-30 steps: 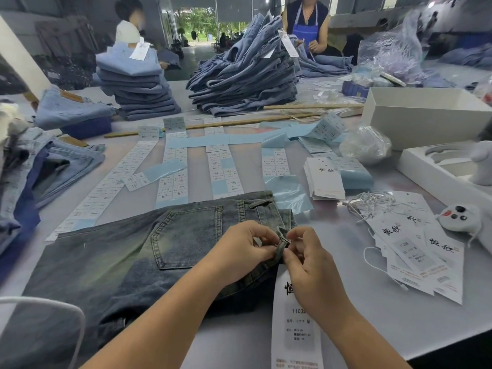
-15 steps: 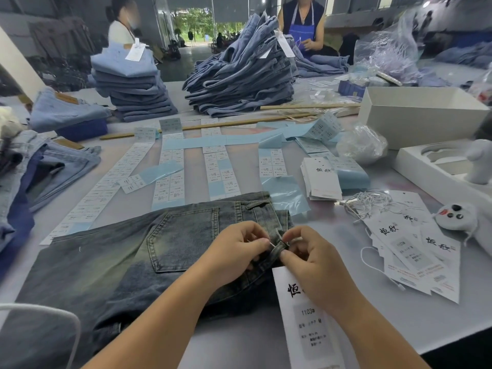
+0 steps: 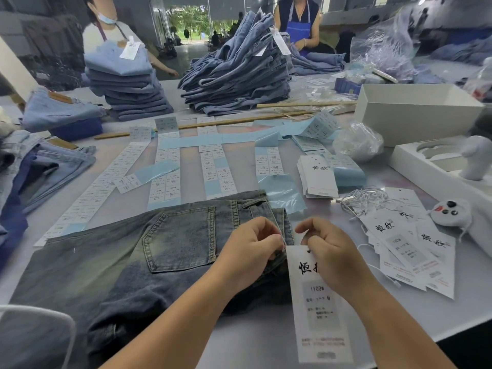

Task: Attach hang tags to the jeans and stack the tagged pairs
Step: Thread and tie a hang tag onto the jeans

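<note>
Dark washed jeans (image 3: 149,262): one folded pair, back pocket up, lying flat on the grey table (image 3: 239,342) directly before the person; this pair serves as the landmark. Left hand (image 3: 250,251): on the waistband at the pair's right end, fingers curled and pinching the denim edge. Right hand (image 3: 327,251): just right of that waistband, fingers curled round the top of a hang tag (image 3: 319,307); whether a string runs between finger and thumb cannot be told, as the knuckles cover it. The tag itself: white, long, printed with black characters, lying on the table off the pair's right end and reaching toward the near edge. Loose hang tags (image 3: 407,243): a fanned heap, well right of the jeans. White strings (image 3: 364,199): a tangled bundle, behind that heap. Sticker strips (image 3: 165,171): several rows on blue backing, just beyond the jeans. Tag stack (image 3: 318,177): beyond the pair's right end. Folded jeans stack (image 3: 127,83): far beyond, a tag on top. Second, looser pile (image 3: 239,73): to its right.
</note>
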Demonstrator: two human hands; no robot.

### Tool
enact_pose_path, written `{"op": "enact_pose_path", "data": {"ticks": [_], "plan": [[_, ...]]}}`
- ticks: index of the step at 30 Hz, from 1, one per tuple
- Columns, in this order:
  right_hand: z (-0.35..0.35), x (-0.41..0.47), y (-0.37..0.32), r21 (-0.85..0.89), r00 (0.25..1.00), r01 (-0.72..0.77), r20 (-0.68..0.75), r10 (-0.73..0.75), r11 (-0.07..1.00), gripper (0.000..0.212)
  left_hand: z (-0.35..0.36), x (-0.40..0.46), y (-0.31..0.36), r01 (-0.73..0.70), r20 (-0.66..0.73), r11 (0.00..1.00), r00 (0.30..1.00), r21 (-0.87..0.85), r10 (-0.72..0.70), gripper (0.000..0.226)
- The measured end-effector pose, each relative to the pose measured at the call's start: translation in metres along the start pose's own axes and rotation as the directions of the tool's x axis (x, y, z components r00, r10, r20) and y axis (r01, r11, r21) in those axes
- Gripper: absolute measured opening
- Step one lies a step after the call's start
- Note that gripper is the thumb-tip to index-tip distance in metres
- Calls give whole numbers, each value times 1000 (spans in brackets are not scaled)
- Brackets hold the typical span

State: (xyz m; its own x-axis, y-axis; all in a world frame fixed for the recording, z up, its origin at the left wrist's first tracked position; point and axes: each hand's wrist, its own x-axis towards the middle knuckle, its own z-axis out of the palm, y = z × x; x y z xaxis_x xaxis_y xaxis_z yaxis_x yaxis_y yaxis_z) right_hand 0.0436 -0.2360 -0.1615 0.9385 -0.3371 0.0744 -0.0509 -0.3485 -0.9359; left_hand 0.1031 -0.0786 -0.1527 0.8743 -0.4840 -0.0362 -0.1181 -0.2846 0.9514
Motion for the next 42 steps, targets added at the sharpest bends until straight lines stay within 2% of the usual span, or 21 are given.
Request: {"op": "enact_pose_path", "data": {"ticks": [2, 7, 11, 13, 15, 17, 18, 23, 25, 29, 32, 35, 38, 42], "plan": [[-2, 1, -1, -26, 1000, 11, 18, -11, 1000, 24, 6, 1, 3, -6, -7, 999, 1000, 34, 6, 10], [-8, 4, 4, -119, 995, -28, 89, 39, 993, 41, 12, 3, 7, -17, -34, 996, 999, 90, 20, 9], [-17, 5, 4, -146, 993, -76, 79, 88, 986, 37, 14, 3, 6, -119, -30, 971, 991, 209, 128, 11], [-20, 4, 4, -197, 995, -77, 50, 89, 977, 32, 15, 1, 8, -203, 45, 939, 979, 279, 198, 9], [-23, 5, 5, -240, 994, -95, 19, 103, 966, 27, 20, -1, 8, -291, 138, 861, 957, 417, 257, 3], [-25, 5, 5, -289, 991, -120, 15, 130, 950, 24, 23, -1, 6, -321, 176, 788, 947, 526, 268, 4], [-26, 5, 5, -310, 989, -137, 18, 150, 941, 23, 24, 0, 5, -311, 171, 783, 950, 539, 260, 5], [-40, 3, 4, -282, 945, -290, 64, 319, 915, 16, 24, 3, 2, -266, 138, 820, 964, 507, 227, 4], [-47, 2, 3, -246, 940, -302, 87, 331, 921, 12, 24, 4, 2, -253, 133, 833, 968, 493, 215, 5], [-48, 1, -5, 47, 958, -241, 171, 230, 969, 12, 23, 5, 0, -183, 85, 920, 983, 346, 163, 6], [-42, 1, -4, 268, 951, -246, 255, 177, 932, 25, 20, 6, 1, -142, 64, 968, 989, 208, 132, 11], [-37, 1, -2, 431, 942, -250, 315, 115, 867, 28, 15, 6, 3, -117, 36, 990, 993, 83, 115, 13], [-31, 1, -3, 530, 957, -222, 280, 78, 818, 20, 8, 8, 7, -131, -8, 991, 991, 4, 131, 12], [-20, 0, -6, 469, 980, -100, 201, 5, 878, 15, 4, 8, 11, -145, -13, 989, 989, -37, 145, 12]]}}
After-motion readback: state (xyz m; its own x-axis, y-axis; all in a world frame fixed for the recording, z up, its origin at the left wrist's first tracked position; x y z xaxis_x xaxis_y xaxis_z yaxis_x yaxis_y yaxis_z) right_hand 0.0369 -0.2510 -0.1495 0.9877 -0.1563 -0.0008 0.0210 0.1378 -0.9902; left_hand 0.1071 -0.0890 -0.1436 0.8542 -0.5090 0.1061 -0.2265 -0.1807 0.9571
